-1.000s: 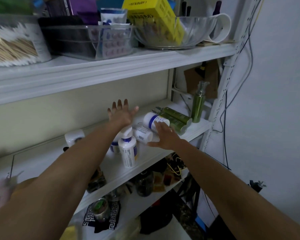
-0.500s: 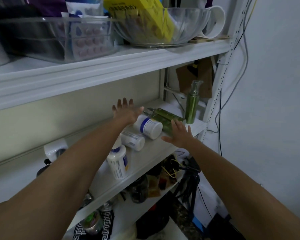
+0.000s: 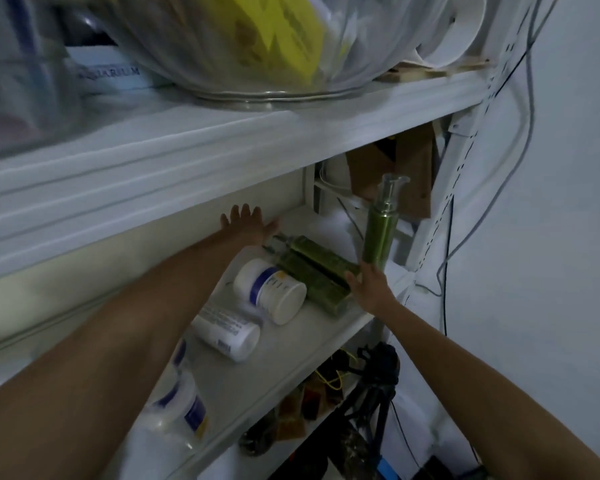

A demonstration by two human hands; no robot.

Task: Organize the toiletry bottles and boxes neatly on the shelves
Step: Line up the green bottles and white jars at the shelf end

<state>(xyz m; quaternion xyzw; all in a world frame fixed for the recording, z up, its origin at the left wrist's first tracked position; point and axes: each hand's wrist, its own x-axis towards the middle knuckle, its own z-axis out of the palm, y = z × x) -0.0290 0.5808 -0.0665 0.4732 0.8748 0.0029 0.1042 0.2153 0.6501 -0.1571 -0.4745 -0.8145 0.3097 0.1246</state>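
Note:
Two green pump bottles (image 3: 312, 270) lie side by side on the white middle shelf (image 3: 284, 358). A third green pump bottle (image 3: 380, 237) stands upright at the shelf's right end. My right hand (image 3: 371, 287) touches the near ends of the lying green bottles, just below the upright one's base, thumb out. My left hand (image 3: 246, 223) reaches deep to the back wall, fingers spread, holding nothing. A white bottle with a blue band (image 3: 269, 289) and a second white bottle (image 3: 226, 332) lie on their sides. A white pump bottle (image 3: 182, 407) stands blurred under my left forearm.
The upper shelf (image 3: 291, 133) carries a clear glass bowl (image 3: 343, 64) holding a yellow box (image 3: 278, 32). Cables (image 3: 529, 133) hang down the wall at the right. A black tripod (image 3: 371, 393) and dark items sit on lower levels.
The view has closed in on the shelf. My right hand has moved right, from the white bottle to the ends of the green bottles. My left hand stays open near the back wall.

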